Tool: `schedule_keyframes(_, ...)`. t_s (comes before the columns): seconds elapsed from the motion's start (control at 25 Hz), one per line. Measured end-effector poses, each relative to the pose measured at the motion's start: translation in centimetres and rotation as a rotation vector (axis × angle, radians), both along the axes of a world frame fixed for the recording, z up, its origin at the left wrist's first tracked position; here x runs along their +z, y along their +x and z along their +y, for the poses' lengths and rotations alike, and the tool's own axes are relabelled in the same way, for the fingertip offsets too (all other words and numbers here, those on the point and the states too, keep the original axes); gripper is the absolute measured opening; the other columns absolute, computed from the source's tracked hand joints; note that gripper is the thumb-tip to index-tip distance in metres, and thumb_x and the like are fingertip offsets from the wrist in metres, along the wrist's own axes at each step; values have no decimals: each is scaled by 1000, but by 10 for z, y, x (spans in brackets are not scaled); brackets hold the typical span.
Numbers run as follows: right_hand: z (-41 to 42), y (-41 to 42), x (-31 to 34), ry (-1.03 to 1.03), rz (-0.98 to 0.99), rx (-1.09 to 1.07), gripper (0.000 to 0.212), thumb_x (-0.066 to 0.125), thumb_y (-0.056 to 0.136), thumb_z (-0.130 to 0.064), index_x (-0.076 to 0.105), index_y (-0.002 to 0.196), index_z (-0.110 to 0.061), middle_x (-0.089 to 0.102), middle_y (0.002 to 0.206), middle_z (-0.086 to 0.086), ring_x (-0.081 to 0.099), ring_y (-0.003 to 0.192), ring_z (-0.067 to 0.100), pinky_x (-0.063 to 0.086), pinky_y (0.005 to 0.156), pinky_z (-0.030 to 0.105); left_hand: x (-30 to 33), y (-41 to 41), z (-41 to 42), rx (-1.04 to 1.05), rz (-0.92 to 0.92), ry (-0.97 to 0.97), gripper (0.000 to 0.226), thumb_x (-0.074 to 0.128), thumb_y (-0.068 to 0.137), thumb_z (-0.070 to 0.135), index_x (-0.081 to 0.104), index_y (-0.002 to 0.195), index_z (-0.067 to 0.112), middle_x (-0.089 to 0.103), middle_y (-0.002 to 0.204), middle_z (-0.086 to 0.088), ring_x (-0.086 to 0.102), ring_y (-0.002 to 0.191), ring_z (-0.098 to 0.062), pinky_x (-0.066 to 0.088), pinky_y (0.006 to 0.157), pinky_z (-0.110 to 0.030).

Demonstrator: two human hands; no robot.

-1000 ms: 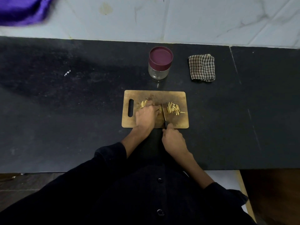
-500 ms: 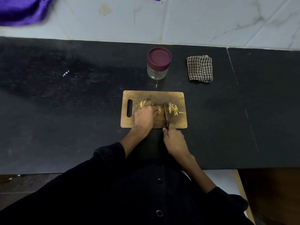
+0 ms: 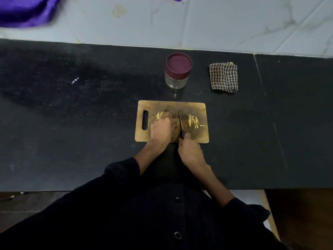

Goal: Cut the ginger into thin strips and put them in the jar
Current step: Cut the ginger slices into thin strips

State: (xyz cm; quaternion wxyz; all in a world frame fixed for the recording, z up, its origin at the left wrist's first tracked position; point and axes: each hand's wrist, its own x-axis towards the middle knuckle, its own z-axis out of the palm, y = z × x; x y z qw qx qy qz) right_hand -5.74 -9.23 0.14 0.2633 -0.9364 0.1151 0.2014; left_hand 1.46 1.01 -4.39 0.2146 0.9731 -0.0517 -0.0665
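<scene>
On the board (image 3: 198, 107) — left hand (image 3: 162, 129) is pinning ginger (image 3: 159, 115) under curled fingers; right hand (image 3: 189, 150) is gripping the knife (image 3: 180, 121), strips (image 3: 193, 121) lying right of the blade.

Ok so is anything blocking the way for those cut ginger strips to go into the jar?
Yes. The jar has its maroon lid on, so the ginger strips on the cutting board cannot go in until it comes off. The counter between the board and jar shows nothing else in the way.

Wooden board (image 3: 196, 109) — matt stone counter (image 3: 72, 123)
</scene>
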Motion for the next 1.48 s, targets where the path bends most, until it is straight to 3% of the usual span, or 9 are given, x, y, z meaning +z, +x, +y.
schedule_keyframes(0.32, 0, -13, -3, -10, 67, -4, 20, 35, 106, -24, 43, 111, -7, 63, 108, 18, 61, 99, 35, 44, 74, 42, -4, 3, -1, 27, 22, 29, 32, 58, 92, 37, 64, 120, 23, 60, 120, 6, 64, 95, -16, 51, 78, -32)
schedule_keyframes(0.52, -8, -28, -7, 24, 83, -16, 29, 34, 106, -25, 43, 123, -4, 63, 109, 19, 61, 101, 36, 46, 77, 42, -3, 2, -1, 32, 34, 23, 33, 58, 91, 40, 64, 120, 24, 62, 118, 6, 64, 96, -14, 50, 79, -30)
schedule_keyframes(0.72, -15, -30, -7, 35, 62, -74, 32, 34, 106, -27, 44, 125, -4, 63, 110, 18, 61, 101, 34, 42, 73, 36, 3, 0, 0, 8, 23, -7, 31, 58, 92, 36, 66, 119, 24, 57, 124, 4, 62, 100, -18, 50, 82, -35)
schedule_keyframes(0.92, -13, -25, -1, 78, 27, -68, 31, 34, 106, -31, 46, 123, -7, 63, 104, 16, 63, 94, 33, 52, 79, 45, 8, -1, 2, -30, 23, -24, 28, 56, 95, 31, 66, 120, 24, 55, 126, 3, 61, 103, -19, 49, 84, -35)
schedule_keyframes(1.2, -1, -4, 2, 33, 7, -9, 25, 37, 106, -26, 47, 116, -6, 62, 103, 15, 62, 96, 33, 46, 72, 38, 7, -1, 2, -33, 8, -9, 26, 54, 97, 23, 65, 120, 28, 56, 122, 2, 63, 98, -20, 53, 81, -38)
schedule_keyframes(1.48, 2, 5, 3, -16, 18, 4, 24, 37, 105, -24, 46, 117, -6, 64, 104, 15, 63, 94, 32, 50, 75, 44, 2, 0, 2, -29, -7, 11, 28, 58, 95, 19, 66, 119, 30, 56, 123, 3, 64, 96, -20, 54, 80, -38)
